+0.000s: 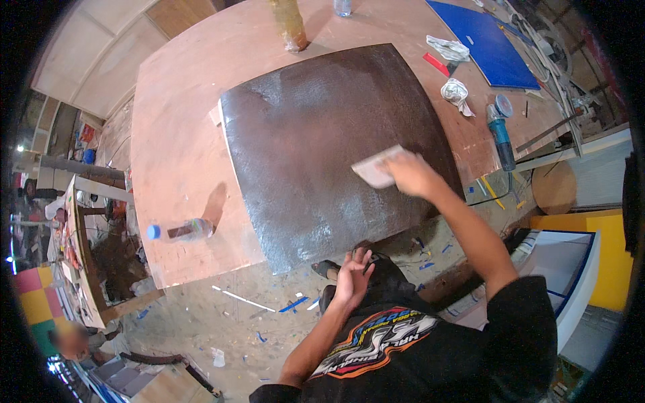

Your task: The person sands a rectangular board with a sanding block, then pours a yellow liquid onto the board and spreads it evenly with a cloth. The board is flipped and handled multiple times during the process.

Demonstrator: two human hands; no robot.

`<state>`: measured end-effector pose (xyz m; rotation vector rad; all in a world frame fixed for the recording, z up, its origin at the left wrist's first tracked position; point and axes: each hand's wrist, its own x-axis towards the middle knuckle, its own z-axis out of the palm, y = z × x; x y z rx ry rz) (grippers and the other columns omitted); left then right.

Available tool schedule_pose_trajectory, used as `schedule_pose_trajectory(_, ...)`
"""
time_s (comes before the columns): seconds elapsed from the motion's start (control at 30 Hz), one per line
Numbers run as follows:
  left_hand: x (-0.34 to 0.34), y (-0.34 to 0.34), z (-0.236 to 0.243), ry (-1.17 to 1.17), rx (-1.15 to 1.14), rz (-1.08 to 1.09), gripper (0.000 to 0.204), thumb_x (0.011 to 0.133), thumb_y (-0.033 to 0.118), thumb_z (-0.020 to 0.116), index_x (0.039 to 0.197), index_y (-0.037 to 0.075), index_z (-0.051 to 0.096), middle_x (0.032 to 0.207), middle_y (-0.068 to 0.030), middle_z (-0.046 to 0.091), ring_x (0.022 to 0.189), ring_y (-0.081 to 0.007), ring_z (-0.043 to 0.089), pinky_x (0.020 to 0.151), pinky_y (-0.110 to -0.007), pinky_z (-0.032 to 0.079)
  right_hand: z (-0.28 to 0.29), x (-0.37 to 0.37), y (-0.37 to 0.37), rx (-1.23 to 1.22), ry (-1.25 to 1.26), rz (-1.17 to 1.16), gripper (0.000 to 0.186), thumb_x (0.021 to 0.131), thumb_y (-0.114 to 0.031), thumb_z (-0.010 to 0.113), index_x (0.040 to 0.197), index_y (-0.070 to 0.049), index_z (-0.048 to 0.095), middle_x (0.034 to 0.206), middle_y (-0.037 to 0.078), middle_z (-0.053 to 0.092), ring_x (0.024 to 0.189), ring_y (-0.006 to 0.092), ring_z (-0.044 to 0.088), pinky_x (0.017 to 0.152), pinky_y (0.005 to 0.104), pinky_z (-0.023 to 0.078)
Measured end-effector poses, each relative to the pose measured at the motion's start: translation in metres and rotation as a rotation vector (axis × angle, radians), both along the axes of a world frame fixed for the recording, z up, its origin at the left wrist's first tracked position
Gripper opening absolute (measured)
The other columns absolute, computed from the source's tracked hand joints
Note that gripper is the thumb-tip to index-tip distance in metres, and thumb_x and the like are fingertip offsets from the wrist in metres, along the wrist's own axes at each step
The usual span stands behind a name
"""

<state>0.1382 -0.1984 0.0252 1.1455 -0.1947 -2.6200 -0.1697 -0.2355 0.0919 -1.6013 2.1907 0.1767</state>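
A dark brown, glossy sheet point(322, 127) lies on the pinkish wooden worktable point(178, 121), its near edge by my body. Over its right part, my right hand point(411, 173) is closed on a pale, flat rectangular piece point(373, 169), which looks like a scraper or pad. Whether that piece touches the sheet, I cannot tell. Off the sheet's near edge, my left hand point(354, 277) is raised in front of my body with its fingers apart and nothing in it.
A plastic bottle with a blue cap point(191, 230) lies at the left; a yellowish bottle point(289, 30) stands at the far edge. On the right are an angle grinder point(500, 134), crumpled white cloths point(457, 94), a red-handled tool point(437, 64) and a blue panel point(484, 43). Scraps litter the floor.
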Motion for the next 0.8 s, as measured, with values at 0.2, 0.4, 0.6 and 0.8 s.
schedule_pose_trajectory(0.2,0.006,0.004,-0.028,0.044,-0.062,-0.09,0.103,0.078,0.005,0.057,0.16,0.01,-0.005,0.165,-0.0118,0.021,0.145,-0.0271,0.035,0.115,-0.047,0.029,0.005,0.113,0.175,-0.111,-0.028,0.033,0.05,0.086,0.0,0.054,0.133,-0.015,0.061,0.136,0.011,0.059,0.126,0.0368,0.053,0.105,0.0519,0.044)
schedule_pose_trajectory(0.4,0.021,0.004,-0.05,0.002,-0.169,-0.17,0.093,0.082,0.013,0.059,0.16,0.008,0.007,0.164,-0.0096,0.025,0.135,-0.0208,0.045,0.112,-0.043,0.031,0.049,0.141,0.203,-0.123,-0.254,-0.07,0.063,0.072,0.016,0.052,0.129,-0.008,0.064,0.133,0.017,0.062,0.125,0.0356,0.056,0.109,0.0449,0.042)
schedule_pose_trajectory(0.6,0.087,-0.007,-0.079,-0.064,-0.201,-0.152,0.094,0.085,0.018,0.061,0.161,0.011,0.006,0.154,-0.0038,0.042,0.122,-0.0209,0.055,0.105,-0.04,0.038,0.124,0.216,0.032,-0.696,-0.324,0.274,0.076,0.071,0.018,0.048,0.142,-0.008,0.053,0.145,0.018,0.052,0.137,0.0374,0.046,0.119,0.0442,0.031)
schedule_pose_trajectory(0.8,0.197,-0.003,-0.1,-0.274,-0.32,0.151,0.076,0.093,0.03,0.056,0.159,0.01,0.023,0.145,-0.0049,0.052,0.123,-0.0211,0.054,0.103,-0.042,0.041,0.139,0.373,-0.178,-0.999,-0.287,0.717,0.068,0.078,0.013,0.05,0.143,-0.007,0.053,0.148,0.02,0.049,0.141,0.0362,0.042,0.12,0.0412,0.029)
